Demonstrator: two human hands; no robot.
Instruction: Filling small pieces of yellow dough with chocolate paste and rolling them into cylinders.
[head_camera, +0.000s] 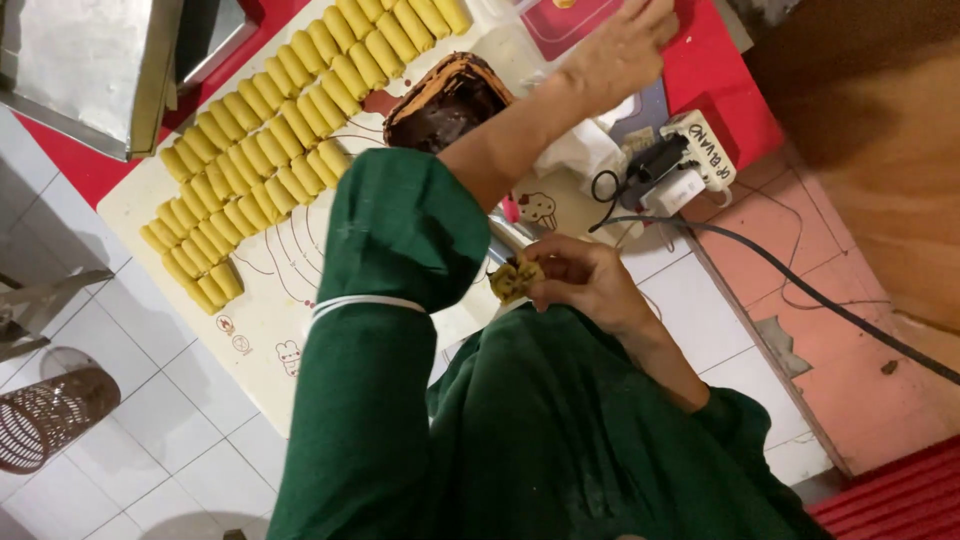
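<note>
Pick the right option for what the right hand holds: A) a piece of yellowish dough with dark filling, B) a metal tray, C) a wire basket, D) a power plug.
A: the right hand pinches a small lump of dough with dark filling between its fingers.

Loose dark green sleeves (white band on one).

Rows of yellow dough rolls (262, 150) on a white mat (265, 330), beside a wire basket (45, 418) on tiles
</note>
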